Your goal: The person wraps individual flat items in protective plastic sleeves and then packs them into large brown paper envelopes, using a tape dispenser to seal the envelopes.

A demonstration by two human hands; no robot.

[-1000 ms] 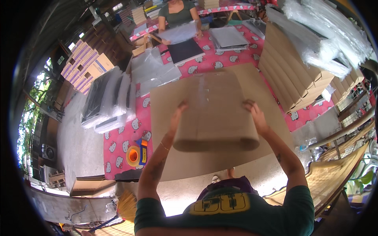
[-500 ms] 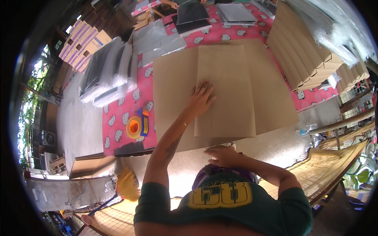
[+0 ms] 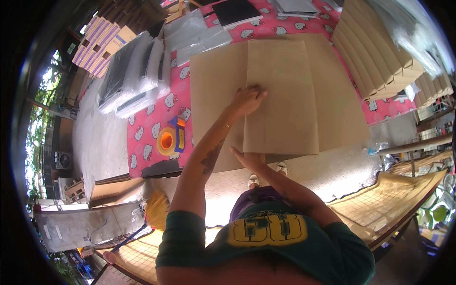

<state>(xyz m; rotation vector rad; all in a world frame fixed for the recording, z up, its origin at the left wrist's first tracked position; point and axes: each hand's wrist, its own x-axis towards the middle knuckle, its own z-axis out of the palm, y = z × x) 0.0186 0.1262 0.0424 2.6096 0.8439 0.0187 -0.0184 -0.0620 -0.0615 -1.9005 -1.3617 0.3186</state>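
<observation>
Cardboard (image 3: 285, 109) — left hand (image 3: 250, 100) atop; panels (image 3: 129, 66) in plastic (image 3: 160, 53)

1. The panel (image 3: 285, 118) lay on the sheet (image 3: 337, 95), which covered the middle of the table (image 3: 142, 164); clock directions ran from the panel's middle, 12 being away from the wearer.
2. The left hand (image 3: 250, 99) was on the panel's 9 o'clock edge, the right hand (image 3: 243, 156) at its 7 o'clock corner.
3. The tape (image 3: 178, 134) lay at 8 o'clock, off the sheet.
4. Bundles (image 3: 130, 78) lay at 9, boxes (image 3: 97, 47) beyond them.
5. Sleeves (image 3: 202, 40) were at 10, a board (image 3: 236, 12) at 11.
6. Cartons (image 3: 373, 54) stood at 2, packs (image 3: 406, 31) on top.
</observation>
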